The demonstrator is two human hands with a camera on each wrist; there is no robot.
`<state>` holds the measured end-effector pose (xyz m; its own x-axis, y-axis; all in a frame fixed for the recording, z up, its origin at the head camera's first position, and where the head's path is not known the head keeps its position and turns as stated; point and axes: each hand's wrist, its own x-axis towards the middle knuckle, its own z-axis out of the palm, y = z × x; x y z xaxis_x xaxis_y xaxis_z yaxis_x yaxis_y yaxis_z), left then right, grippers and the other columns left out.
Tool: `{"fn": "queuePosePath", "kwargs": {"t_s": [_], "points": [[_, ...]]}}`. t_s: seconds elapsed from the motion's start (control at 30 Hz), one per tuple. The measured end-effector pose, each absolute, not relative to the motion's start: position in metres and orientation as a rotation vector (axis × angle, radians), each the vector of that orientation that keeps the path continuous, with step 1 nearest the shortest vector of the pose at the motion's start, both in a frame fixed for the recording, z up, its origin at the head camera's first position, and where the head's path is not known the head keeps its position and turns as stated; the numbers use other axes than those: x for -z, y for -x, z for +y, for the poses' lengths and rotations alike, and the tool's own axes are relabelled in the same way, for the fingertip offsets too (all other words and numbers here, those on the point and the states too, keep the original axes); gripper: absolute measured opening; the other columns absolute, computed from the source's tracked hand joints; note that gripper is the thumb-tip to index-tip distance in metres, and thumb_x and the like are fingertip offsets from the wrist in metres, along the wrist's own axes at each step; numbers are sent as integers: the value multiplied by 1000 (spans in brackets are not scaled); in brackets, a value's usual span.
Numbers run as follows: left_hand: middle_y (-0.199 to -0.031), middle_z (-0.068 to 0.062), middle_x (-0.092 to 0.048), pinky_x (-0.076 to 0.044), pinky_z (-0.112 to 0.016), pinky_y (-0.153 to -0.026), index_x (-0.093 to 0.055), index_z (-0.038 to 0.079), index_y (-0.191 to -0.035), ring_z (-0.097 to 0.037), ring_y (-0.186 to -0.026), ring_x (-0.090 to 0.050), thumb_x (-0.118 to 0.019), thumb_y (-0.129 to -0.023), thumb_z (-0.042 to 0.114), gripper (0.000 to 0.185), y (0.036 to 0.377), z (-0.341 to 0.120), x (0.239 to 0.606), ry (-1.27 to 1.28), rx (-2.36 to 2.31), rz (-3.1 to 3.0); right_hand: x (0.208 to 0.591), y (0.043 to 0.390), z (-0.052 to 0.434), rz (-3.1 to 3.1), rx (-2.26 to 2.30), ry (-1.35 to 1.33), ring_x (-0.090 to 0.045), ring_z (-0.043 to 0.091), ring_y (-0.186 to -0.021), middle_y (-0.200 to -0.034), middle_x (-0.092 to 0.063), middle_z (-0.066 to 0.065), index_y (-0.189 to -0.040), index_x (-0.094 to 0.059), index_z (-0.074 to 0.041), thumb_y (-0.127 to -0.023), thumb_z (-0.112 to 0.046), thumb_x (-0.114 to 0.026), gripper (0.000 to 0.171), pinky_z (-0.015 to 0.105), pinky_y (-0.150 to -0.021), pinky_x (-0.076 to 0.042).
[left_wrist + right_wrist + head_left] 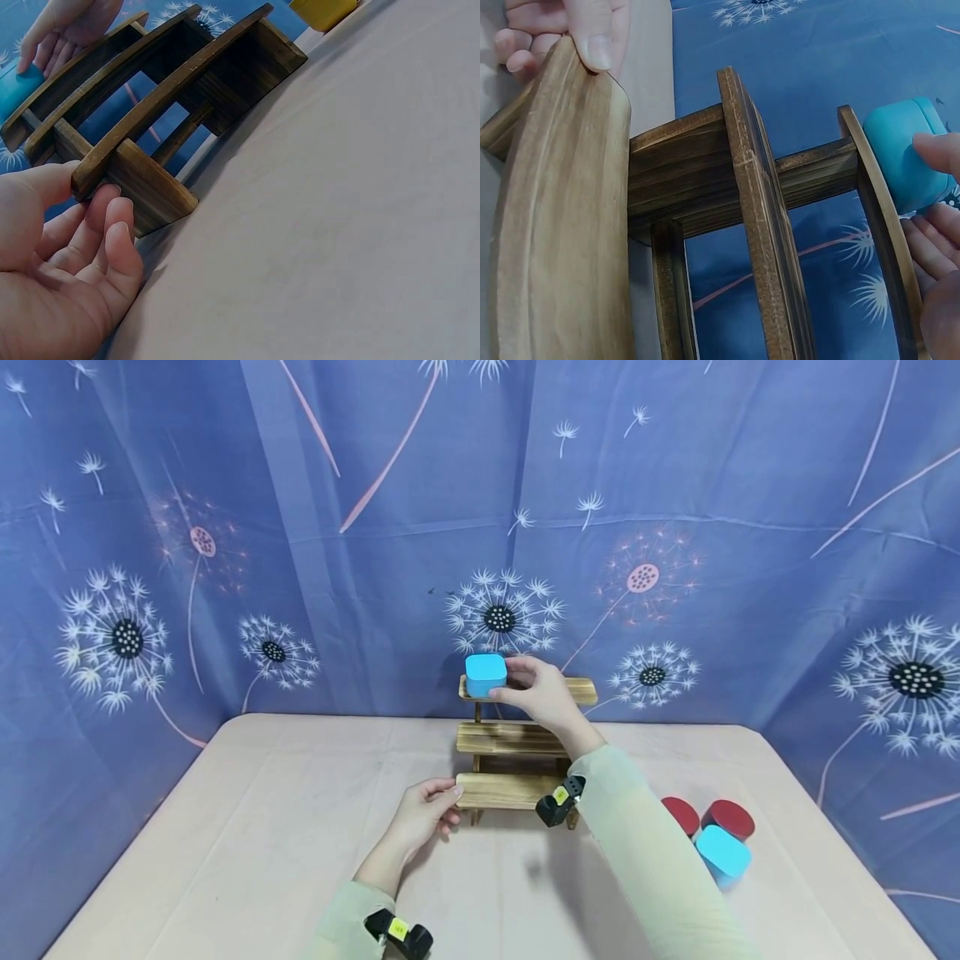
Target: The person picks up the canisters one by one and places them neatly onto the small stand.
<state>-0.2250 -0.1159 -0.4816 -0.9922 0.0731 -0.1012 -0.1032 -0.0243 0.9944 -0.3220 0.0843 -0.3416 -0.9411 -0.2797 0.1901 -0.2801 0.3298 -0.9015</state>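
The right hand pinches the rounded turquoise box at the left end of the three-tier wooden step shelf's top plank, at twelve o'clock from the left hand, whose thumb and fingers grip the bottom plank's left end.

Left hand: forearm low, reaching forward from near edge, pale green sleeve, black band with yellow tag at wrist. Thumb on top, fingers loosely curled under, light pinching grip.

Right hand: arm stretched farther forward and higher, same sleeve and wrist band. Thumb and fingers curled, grip closed sideways.
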Motion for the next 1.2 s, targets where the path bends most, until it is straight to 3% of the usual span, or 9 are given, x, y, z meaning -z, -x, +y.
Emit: {"fn": "queuePosePath", "kwargs": {"t_s": [0.27,0.53,1.2], "points": [[-71,1,-62,-47,-17,-45,-55,-11,-118,-8,-56,-56,-60,-91,12,35,225,-117,482,38,-2169,2100,342,322,83,-2577,-1687,-586,-50,29,-127,-139,-50,15,-144,-37,-10,-78,-23,-78,79,45,-108,-40],[-72,2,-62,-46,-17,-45,-54,-10,-119,-8,-57,-56,-60,-92,13,37,223,-116,479,42,-2171,2107,344,322,81,-2624,-1533,-621,-52,31,-125,-137,-49,14,-146,-35,-17,-82,-26,-74,75,48,-103,-44],[-72,1,-62,-47,-17,-45,-55,-10,-118,-8,-57,-57,-60,-92,13,35,224,-117,481,33,-2154,2114,347,320,76,-2616,-1496,-570,-54,27,-121,-132,-54,13,-143,-36,-10,-82,-27,-75,75,45,-101,-46]]}}
